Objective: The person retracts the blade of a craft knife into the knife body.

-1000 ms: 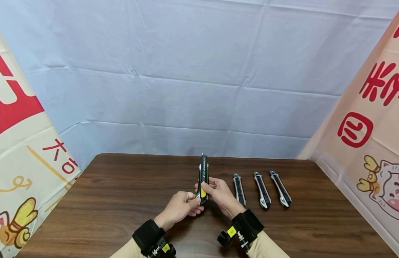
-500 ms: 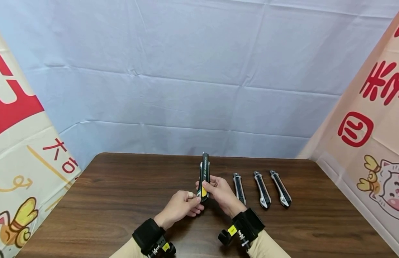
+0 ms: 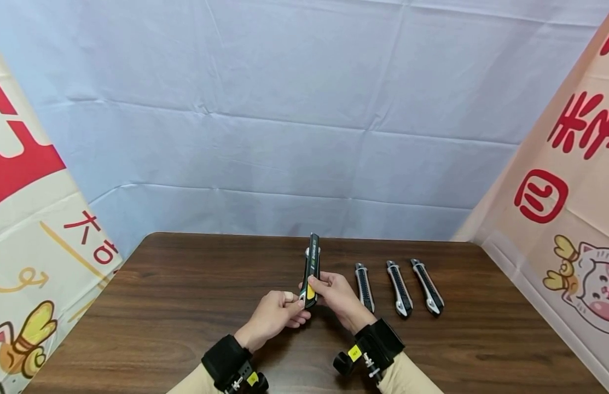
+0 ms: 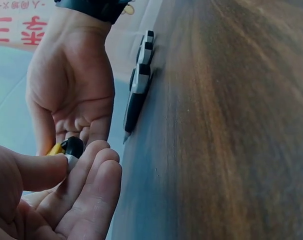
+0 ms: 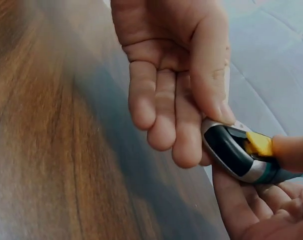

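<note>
Both hands hold one black utility knife [image 3: 312, 262] with a yellow slider [image 5: 260, 144], its front end pointing away over the brown table [image 3: 210, 268]. My left hand [image 3: 274, 316] pinches the rear end between thumb and fingers; its other fingers lie loosely curled in the left wrist view. From the right side, my right hand [image 3: 341, 298] grips the body, its thumb [image 5: 291, 152] on the yellow slider. Fingers run under the knife, partly hidden by it. No extended blade shows in the head view.
To the right lie three grey-and-black utility knives [image 3: 365, 287] [image 3: 400, 288] [image 3: 427, 287], side by side and pointing away. A pale blue cloth [image 3: 304, 120] hangs behind the table, with printed banners [image 3: 570, 219] [image 3: 33, 230] at both sides.
The held knife has shifted slightly to the right at its front end, and both hands have moved very little with it. The three knives on the table lie as before.
</note>
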A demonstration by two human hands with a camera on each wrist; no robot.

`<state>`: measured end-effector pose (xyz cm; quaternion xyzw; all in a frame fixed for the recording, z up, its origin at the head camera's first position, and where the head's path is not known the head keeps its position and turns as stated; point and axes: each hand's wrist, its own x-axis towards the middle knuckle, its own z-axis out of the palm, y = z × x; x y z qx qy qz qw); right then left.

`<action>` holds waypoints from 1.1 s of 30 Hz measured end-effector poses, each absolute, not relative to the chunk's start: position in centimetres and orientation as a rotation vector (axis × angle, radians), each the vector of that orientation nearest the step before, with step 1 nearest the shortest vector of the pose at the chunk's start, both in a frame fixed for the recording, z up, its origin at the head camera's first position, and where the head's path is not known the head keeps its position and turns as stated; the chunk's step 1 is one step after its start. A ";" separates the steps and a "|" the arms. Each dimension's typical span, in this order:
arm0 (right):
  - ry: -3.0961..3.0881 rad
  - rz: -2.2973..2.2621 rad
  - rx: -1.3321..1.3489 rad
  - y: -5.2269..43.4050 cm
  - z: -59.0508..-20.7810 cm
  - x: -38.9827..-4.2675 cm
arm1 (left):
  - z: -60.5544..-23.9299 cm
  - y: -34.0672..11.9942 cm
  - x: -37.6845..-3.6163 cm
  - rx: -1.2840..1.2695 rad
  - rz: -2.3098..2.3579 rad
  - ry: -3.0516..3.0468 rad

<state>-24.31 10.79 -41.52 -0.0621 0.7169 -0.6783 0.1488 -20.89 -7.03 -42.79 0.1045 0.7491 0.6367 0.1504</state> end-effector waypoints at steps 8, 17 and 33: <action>2.071 -1.940 -0.225 10.9 -41.5 -24.4 | -42.8 -7.0 -20.9 0.289 1.830 2.144; 2.127 -1.874 -0.234 11.0 -41.4 -24.2 | -43.0 -7.1 -20.9 0.300 1.829 2.128; 2.133 -1.830 -0.264 11.2 -41.4 -24.0 | -43.0 -7.1 -20.8 0.300 1.827 2.110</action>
